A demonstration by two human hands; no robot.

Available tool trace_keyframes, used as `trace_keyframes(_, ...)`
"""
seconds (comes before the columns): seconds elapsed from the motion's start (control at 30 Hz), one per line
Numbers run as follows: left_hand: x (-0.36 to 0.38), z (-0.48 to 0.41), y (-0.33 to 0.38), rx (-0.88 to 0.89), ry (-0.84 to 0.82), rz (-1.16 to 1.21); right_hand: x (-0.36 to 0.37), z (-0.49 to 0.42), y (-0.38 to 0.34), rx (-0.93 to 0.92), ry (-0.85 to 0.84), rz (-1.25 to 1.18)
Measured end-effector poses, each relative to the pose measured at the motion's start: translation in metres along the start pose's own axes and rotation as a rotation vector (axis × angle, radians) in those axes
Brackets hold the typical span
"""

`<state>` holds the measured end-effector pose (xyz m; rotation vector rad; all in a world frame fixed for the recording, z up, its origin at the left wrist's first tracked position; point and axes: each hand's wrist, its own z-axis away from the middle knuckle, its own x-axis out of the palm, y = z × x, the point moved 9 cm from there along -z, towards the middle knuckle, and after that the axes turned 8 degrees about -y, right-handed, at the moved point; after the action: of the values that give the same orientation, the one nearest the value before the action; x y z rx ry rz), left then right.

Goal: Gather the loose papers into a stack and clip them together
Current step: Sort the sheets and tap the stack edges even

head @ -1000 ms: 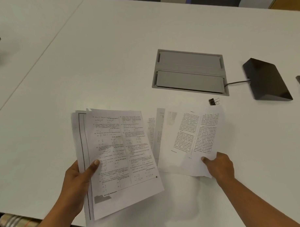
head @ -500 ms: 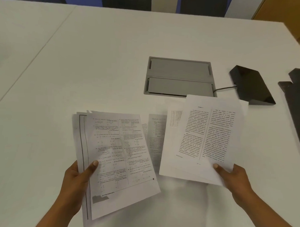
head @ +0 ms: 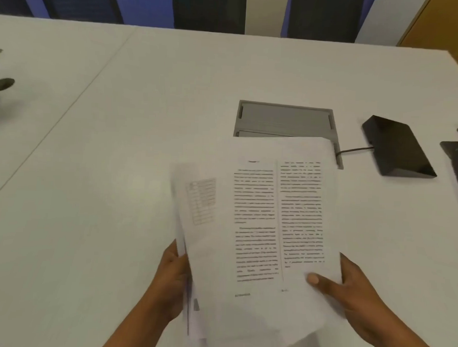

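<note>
The papers [head: 259, 226] are white with two columns of black print and a small grey grid. Beyond them, on the white tabletop [head: 120, 143], sit a grey hatch [head: 284, 118] and a glossy black wedge [head: 397, 146].

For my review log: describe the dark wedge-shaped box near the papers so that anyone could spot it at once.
Start at the grey recessed cable hatch set into the white table, just beyond the papers held in both hands. A thin dark cable runs right from its edge to the black wedge-shaped box. It alone is glossy black with a sloped top; the dark items at the far right edge lie flat and are cut off.
</note>
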<state>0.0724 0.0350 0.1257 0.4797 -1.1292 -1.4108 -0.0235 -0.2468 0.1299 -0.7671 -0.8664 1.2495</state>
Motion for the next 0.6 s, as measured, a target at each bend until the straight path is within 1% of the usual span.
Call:
trace_keyframes(0.1, 0.027, 0.0, -0.005, -0.052, -0.071, -0.04, 0.015, -0.006, 0.007, 0.107, -0.101, -0.109)
trace_keyframes(0.17, 0.028, 0.0, -0.01, -0.085, -0.026, -0.037, 0.023, -0.005, 0.011, 0.144, -0.163, -0.114)
trace_keyframes(0.2, 0.027, -0.001, -0.015, -0.095, -0.007, 0.034, 0.023, -0.004, 0.012, 0.139, -0.16, -0.101)
trace_keyframes(0.27, 0.028, -0.003, -0.025, -0.138, -0.002, 0.223, 0.017, -0.002, 0.014, 0.105, -0.096, -0.082)
trace_keyframes(0.3, 0.031, -0.004, -0.027, -0.161, -0.016, 0.289, 0.013, -0.002, 0.014, 0.091, -0.066, -0.08)
trace_keyframes(0.33, 0.033, -0.004, -0.027, -0.166, -0.031, 0.305, 0.01, -0.002, 0.015, 0.083, -0.048, -0.076)
trace_keyframes(0.43, 0.041, -0.007, -0.02, -0.149, -0.095, 0.192, 0.004, -0.002, 0.013, 0.067, -0.065, -0.028)
trace_keyframes(0.53, 0.045, -0.016, -0.01, -0.091, -0.133, 0.009, 0.005, -0.005, 0.003, 0.043, -0.18, 0.056)
trace_keyframes(0.6, 0.054, -0.023, -0.002, -0.046, -0.162, -0.09, 0.007, -0.008, -0.006, 0.028, -0.222, 0.046)
